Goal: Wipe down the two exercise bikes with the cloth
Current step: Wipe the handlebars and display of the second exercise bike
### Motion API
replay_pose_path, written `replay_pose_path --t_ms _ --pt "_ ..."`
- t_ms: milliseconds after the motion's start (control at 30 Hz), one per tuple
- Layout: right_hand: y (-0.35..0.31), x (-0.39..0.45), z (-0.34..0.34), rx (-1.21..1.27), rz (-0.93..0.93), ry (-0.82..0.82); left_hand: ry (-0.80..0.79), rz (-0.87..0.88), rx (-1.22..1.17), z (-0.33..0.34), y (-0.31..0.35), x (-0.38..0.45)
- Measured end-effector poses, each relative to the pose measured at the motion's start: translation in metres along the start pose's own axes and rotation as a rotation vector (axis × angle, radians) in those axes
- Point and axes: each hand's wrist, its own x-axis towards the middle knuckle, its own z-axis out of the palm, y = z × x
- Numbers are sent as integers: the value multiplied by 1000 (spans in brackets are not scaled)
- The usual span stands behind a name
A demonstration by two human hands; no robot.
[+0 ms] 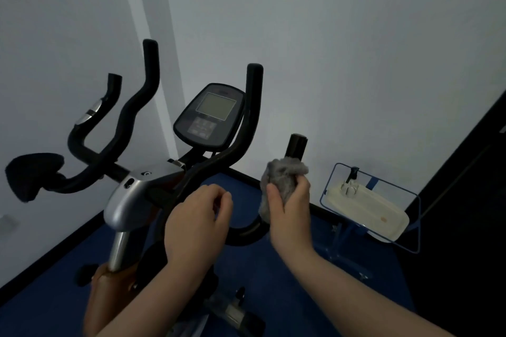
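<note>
Grey cloth (283,182) wrapped round the right handlebar grip (296,146) of the exercise bike (142,194).

Gripped there by the right hand (290,209), fingers curled round cloth and bar; just left, apart from the cloth, left hand (195,223) curled on the handlebar's lower bend.

The exercise bike (142,194) fills the middle and left of the frame. It has black curvy handlebars (247,128) that stick up, a silver middle part, and a dark screen (210,115) tilted back near the center. A second bike's black handlebar (93,117) and seat (32,172) show at the left edge. The cloth (282,178) is gray and fuzzy. It is bunched up and wrapped around the right handlebar, just right of center, under the bar's black round tip.
</note>
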Motion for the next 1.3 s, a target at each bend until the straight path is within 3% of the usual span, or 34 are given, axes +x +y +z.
replay_pose_path --t_ms 133,233,300,367,500,667,800,933,1033,1100,1300 --pt "-4 -19 -22 -40 -9 42 -63 -81 -342 -10 5 2" --pt "-19 -38 -40 -38 -63 -17 -255 -72 -682 -16 17 -3" --pt "-33 -39 -59 -114 -92 -87 -447 41 -704 -16 30 -11" --pt "-48 -34 -75 -13 -35 -187 -576 90 -747 -13 45 -12" --pt "-71 -19 -103 -8 38 -305 -698 5 -925 -10 68 6" --pt "-81 -10 -131 35 54 -378 -820 59 -1018 -15 85 29" --pt "-83 -7 -164 126 73 -350 -884 134 -905 -27 90 47" --pt "-86 -2 -188 -245 -56 -175 -962 210 -735 -32 97 54" --pt "-87 2 -197 -418 -145 -84 -900 300 -631 -33 98 60" --pt "-86 3 -201 -460 -165 -43 -862 298 -644 -32 95 63" --pt "-79 3 -196 -409 -123 11 -972 195 -791 -22 89 57"
